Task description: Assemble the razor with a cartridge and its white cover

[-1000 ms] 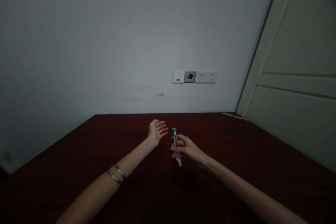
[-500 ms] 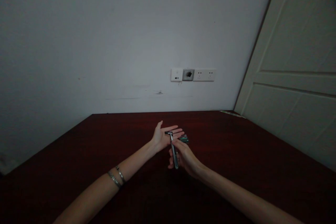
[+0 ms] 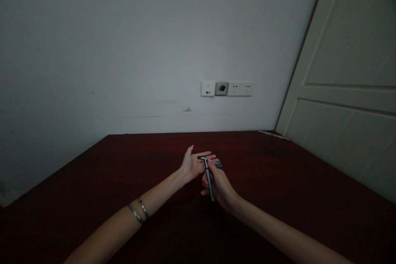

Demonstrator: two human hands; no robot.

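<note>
Wall point(image 3: 148, 41) pale and scuffed across the upper view, with a panelled door point(image 3: 349, 62) slanting along the right side. Below, dark red-brown bench point(image 3: 139, 148), dim in the weak light. Low on the wall, a row of sockets point(image 3: 239, 89).

Over the bench, left hand point(image 3: 192, 167) palm up, fingers stretched out, grip released and holding nothing. Right beside it, right hand point(image 3: 221, 181), grip closed around a slim razor point(image 3: 208, 175), thumb near the neck. Contact between the hands: impossible to tell.

For good handling, hold lightly but securely, wrist steady. Better, probably, to leave the left palm flat and motionless, and to turn the razor with the fingers rather than the whole arm. Avoid any sideways slide over bare skin, likely the surest way to get a nick.

As for looks: razor between the hands, tilted, butt end toward the wearer. Handle point(image 3: 210, 189) grey, with darker parts. Past the right thumb, partly hidden, a small dark-green item point(image 3: 218, 165), too dim to identify. Smallest, T-shaped razor head point(image 3: 202, 157), dark, crosswise before the left fingers; blade edges too fine to make out.
</note>
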